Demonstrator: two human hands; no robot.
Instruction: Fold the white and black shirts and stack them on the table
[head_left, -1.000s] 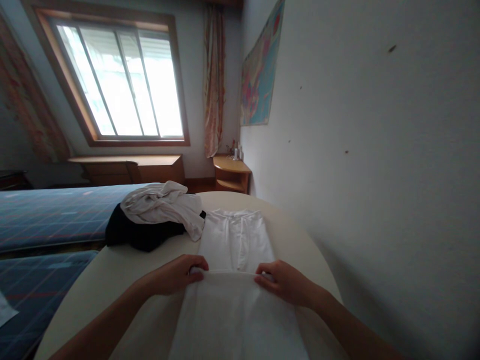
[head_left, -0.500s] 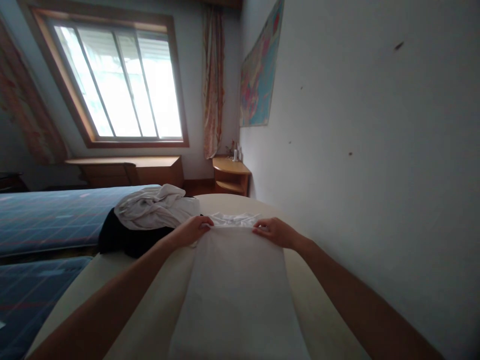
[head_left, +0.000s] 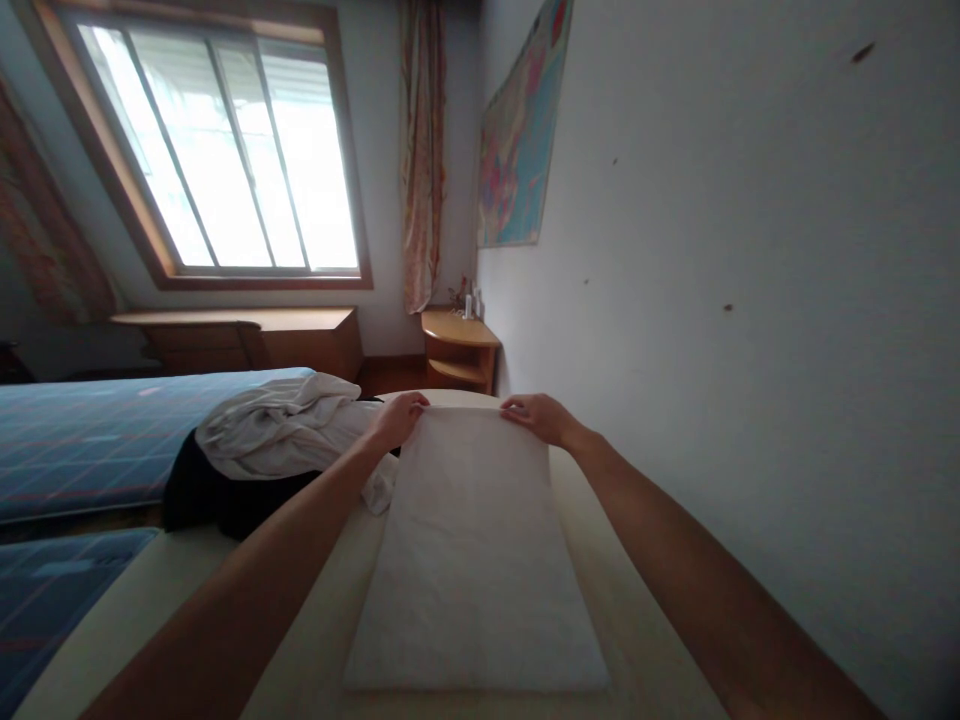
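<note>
Pinching the far edge of a folded white garment [head_left: 480, 560] at both corners, arms stretched out over a pale round-edged table [head_left: 180, 570].

The left hand [head_left: 399, 418] closes thumb and fingers on the far left corner, and the right hand [head_left: 541, 416] does the same at the far right. The garment lies flat along the tabletop, its near edge straight. Beside it on the left sits a crumpled light-coloured cloth [head_left: 281, 430] over a black one [head_left: 217, 495], next to a blue plaid mattress [head_left: 90, 430].
</note>
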